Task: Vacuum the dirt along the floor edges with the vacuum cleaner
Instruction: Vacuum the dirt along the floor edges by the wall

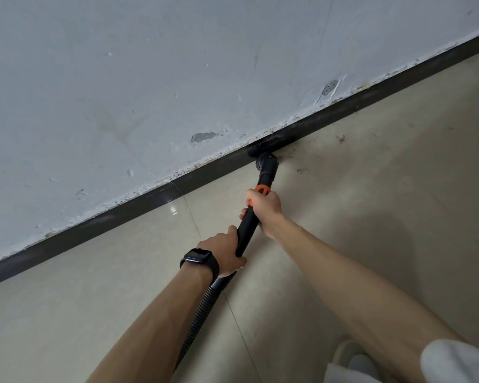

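Two hands on the wand here. Your right hand (264, 208) is wrapped round the black plastic vacuum tube (248, 230) just below its orange collar (262, 189). Your left hand (224, 252), the one with the black smartwatch (199, 258), grips the same tube lower down, right where it joins the black ribbed hose (205, 308). The hose trails back under your left forearm toward the bottom of the view.

The black nozzle head (260, 150) is jammed right up against the dark glossy skirting board (94, 225), at the seam where it meets the beige tiled floor (385, 189). The dirt (289, 152) is a dark, gritty smear hugging the skirting just right of the nozzle, with a few loose specks further out on the tile.

The skirting runs as one straight diagonal from lower left to upper right, with a single joint in it a bit left of the nozzle. Along its top edge the scuffed white painted wall (122, 92) is flaky and chipped. There's open tile on both sides of the tube. The only other stuff on your side is a pale shoe (346, 355) and a bit of white fabric (454, 360) down in the bottom right corner, well apart from the nozzle.
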Demonstrator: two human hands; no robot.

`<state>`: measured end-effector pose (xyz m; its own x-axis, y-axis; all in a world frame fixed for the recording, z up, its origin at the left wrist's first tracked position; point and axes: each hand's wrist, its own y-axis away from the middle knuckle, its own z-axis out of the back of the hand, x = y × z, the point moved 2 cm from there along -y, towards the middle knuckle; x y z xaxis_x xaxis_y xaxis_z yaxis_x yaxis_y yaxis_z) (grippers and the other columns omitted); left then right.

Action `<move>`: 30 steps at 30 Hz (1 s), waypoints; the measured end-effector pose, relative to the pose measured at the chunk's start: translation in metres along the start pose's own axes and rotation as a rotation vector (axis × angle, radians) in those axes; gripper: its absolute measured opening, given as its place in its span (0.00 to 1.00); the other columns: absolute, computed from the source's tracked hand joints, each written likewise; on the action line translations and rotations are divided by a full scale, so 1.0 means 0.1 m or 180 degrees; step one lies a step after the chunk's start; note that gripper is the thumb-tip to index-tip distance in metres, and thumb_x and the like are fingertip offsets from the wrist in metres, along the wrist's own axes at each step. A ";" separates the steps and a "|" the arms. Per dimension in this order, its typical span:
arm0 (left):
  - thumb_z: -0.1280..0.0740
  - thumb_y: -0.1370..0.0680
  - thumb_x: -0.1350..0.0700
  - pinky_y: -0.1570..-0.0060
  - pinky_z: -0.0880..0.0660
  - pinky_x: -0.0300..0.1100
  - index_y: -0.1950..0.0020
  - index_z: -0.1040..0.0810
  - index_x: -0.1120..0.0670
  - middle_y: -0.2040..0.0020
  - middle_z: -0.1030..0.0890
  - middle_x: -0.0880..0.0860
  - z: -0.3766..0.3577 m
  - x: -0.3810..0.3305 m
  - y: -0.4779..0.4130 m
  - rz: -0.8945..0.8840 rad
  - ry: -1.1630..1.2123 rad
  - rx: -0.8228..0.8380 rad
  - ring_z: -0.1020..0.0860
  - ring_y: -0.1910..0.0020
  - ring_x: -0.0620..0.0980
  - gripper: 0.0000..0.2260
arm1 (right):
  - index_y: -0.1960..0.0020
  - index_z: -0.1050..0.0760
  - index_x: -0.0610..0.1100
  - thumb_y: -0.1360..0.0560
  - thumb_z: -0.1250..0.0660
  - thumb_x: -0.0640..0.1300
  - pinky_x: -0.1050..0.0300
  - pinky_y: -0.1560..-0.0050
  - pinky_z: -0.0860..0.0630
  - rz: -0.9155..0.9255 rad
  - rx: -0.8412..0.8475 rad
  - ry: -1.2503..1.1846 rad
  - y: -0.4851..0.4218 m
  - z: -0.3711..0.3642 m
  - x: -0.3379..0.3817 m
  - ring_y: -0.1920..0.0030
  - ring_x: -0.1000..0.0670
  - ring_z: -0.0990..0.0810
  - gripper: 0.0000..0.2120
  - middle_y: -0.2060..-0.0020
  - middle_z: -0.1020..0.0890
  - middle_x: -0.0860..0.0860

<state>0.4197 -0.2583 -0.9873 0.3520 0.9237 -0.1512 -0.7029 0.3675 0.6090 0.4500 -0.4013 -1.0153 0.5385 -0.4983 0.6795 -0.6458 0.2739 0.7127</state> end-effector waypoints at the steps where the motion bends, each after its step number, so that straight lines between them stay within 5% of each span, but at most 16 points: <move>1: 0.32 0.27 0.43 0.71 0.35 0.43 0.49 0.39 0.49 0.62 0.27 0.48 0.01 0.03 0.00 0.0027 0.0013 -0.0039 0.26 0.67 0.49 0.18 | 0.56 0.30 0.40 0.32 0.34 0.35 0.48 0.64 0.18 0.0008 -0.0013 0.0019 -0.01 -0.03 0.00 0.76 0.46 0.25 0.07 0.74 0.27 0.48; 12: 0.34 0.27 0.44 0.73 0.37 0.42 0.53 0.44 0.46 0.64 0.26 0.48 -0.07 -0.07 0.08 -0.0349 -0.0034 -0.0096 0.26 0.70 0.49 0.18 | 0.33 0.29 0.37 0.25 0.33 0.41 0.52 0.64 0.15 0.0182 -0.0859 0.0219 0.13 0.25 -0.14 0.73 0.48 0.17 0.21 0.62 0.19 0.44; 16: 0.34 0.27 0.43 0.73 0.37 0.42 0.52 0.44 0.46 0.64 0.27 0.47 -0.11 -0.33 0.07 -0.0567 -0.0064 -0.0002 0.27 0.69 0.48 0.18 | 0.38 0.28 0.38 0.24 0.33 0.42 0.56 0.68 0.20 0.0272 -0.1124 0.0202 0.18 0.58 -0.12 0.73 0.49 0.17 0.17 0.62 0.18 0.44; 21: 0.33 0.26 0.42 0.72 0.37 0.43 0.50 0.43 0.49 0.64 0.30 0.47 -0.16 -0.52 0.04 -0.0685 -0.0186 0.0053 0.30 0.69 0.48 0.20 | 0.54 0.29 0.40 0.24 0.32 0.38 0.48 0.63 0.18 0.0242 -0.0890 0.0022 0.17 0.77 -0.11 0.75 0.47 0.21 0.06 0.68 0.24 0.47; 30: 0.32 0.25 0.43 0.67 0.34 0.44 0.49 0.43 0.50 0.64 0.33 0.47 -0.15 -0.44 0.02 -0.0560 -0.0194 0.0013 0.28 0.64 0.53 0.21 | 0.54 0.29 0.40 0.26 0.32 0.35 0.49 0.62 0.19 0.0195 -0.0411 0.0011 0.11 0.65 -0.09 0.75 0.47 0.23 0.06 0.73 0.26 0.49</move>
<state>0.3938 -0.2962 -0.9913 0.5062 0.8369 -0.2083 -0.6247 0.5223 0.5804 0.4023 -0.4475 -1.0250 0.5021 -0.4746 0.7230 -0.6026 0.4076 0.6861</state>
